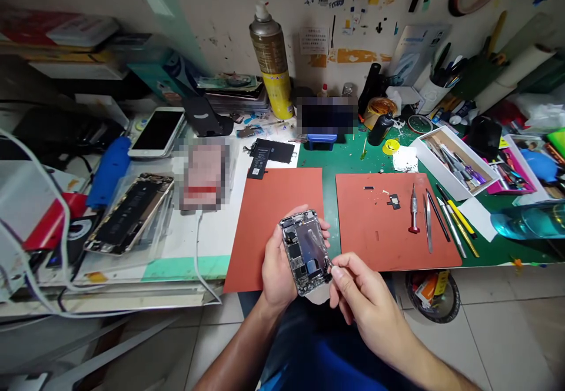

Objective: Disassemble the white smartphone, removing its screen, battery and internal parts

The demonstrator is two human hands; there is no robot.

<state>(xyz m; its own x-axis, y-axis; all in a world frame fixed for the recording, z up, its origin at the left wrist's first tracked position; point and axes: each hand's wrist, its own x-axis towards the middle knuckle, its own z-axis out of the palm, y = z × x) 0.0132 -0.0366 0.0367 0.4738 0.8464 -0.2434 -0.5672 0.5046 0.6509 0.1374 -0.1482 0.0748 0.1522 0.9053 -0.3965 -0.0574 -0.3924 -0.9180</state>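
An opened smartphone [304, 254] with its inner boards and bare metal showing rests tilted in my left hand [279, 273], whose fingers wrap round both long edges. My right hand [364, 294] is at the phone's lower right side, thumb and forefinger pinched together. What they hold, if anything, is too small to make out. A pale piece of cloth or paper [318, 295] shows beneath the phone's bottom end. Behind the phone lies an orange-red mat [256, 232], with two black phone batteries [259, 163] at its far edge.
On the right-hand mat [362, 232] lie a screwdriver [414, 209], tweezers [427, 223] and small parts. Beyond are a tool box [457, 164] and a spray can [272, 61]. Another opened phone [130, 214] and a white cable [196, 249] lie left. A bin [433, 297] stands below the table edge.
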